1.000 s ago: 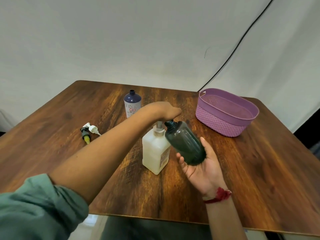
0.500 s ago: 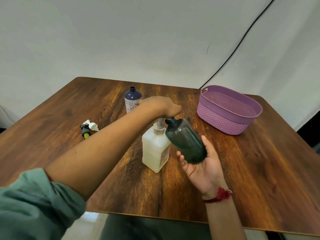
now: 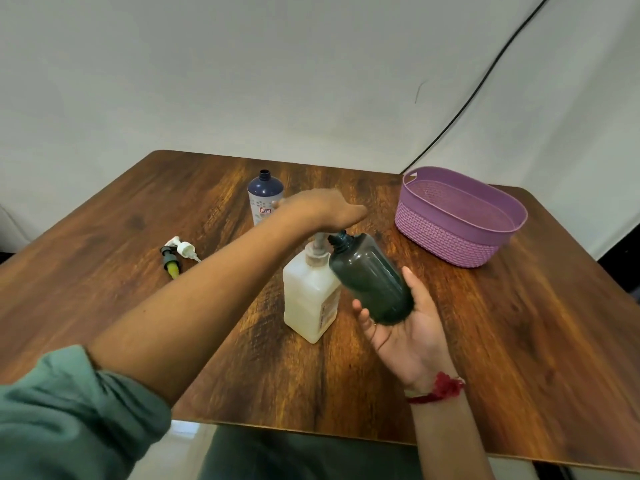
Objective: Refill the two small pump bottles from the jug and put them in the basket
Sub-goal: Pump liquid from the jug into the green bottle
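Wood-grain table [image 3: 519, 341], dark brown w/ rounded corners, set vs. a plain white wall [image 3: 242, 64]. A black cable [image 3: 467, 102] runs diagonally down the wall to the table's far edge, and there's pale floor under the near edge. Purple basket [image 3: 446, 244] sits far R, weave-pattern sides. White jug [image 3: 308, 299] stands upright about mid-table, label on its R face, pump stem up top. My left hand [image 3: 322, 209] lies palm-down on the jug's pump head w/ my forearm reaching across. The fingers are hidden behind the hand, so can't tell if they're curled round the head or flat. My right hand [image 3: 408, 327] is palm-up just R of the jug w/ the dark bottle [image 3: 370, 278] in it: base in the palm, thumb up one side, fingers wrapped under the other, so it's clamped on the bottle. The bottle is off the table and tilted, its long axis running from base (near-R, low) to neck (far-L, high). The open neck points up-left, right beside the jug's pump stem under my left hand. Can't tell if they touch. Blue bottle [image 3: 264, 195] stands upright behind my left hand, neck open. Two pump tops [image 3: 178, 252] lie on their sides well to the L. There's a red thread [image 3: 443, 389] on my R wrist and a green sleeve [image 3: 69, 410] on my L arm.
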